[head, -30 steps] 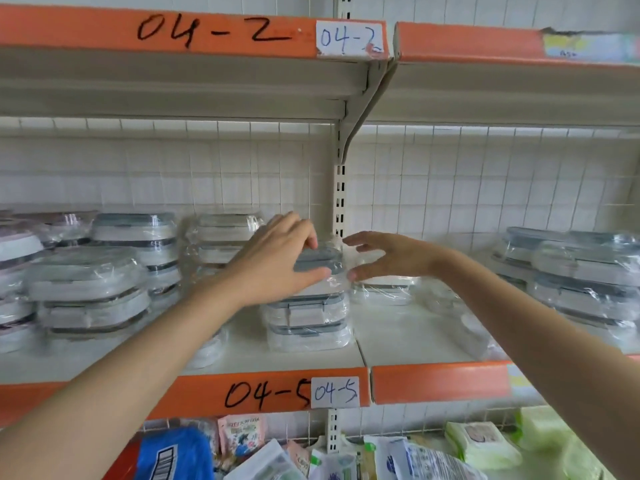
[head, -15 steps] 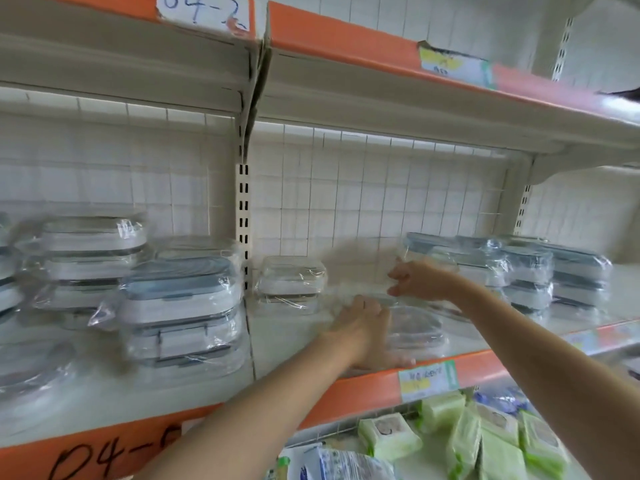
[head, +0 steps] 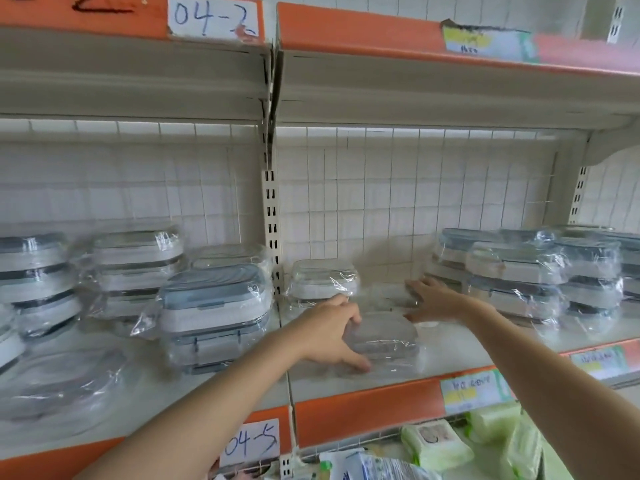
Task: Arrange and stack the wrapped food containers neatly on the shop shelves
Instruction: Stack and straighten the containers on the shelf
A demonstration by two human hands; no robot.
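A flat clear-wrapped container (head: pixel 382 341) lies alone near the front of the right shelf (head: pixel 450 355). A white wrapped container (head: pixel 323 277) sits behind it by the upright, and three-high grey-lidded stacks (head: pixel 214 317) (head: pixel 512 278) stand either side.

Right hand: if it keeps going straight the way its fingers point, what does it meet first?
Probably the wrapped container standing alone at the left of that bay: the right hand points left and slightly back toward it. Depth is unclear, so it might pass in front.
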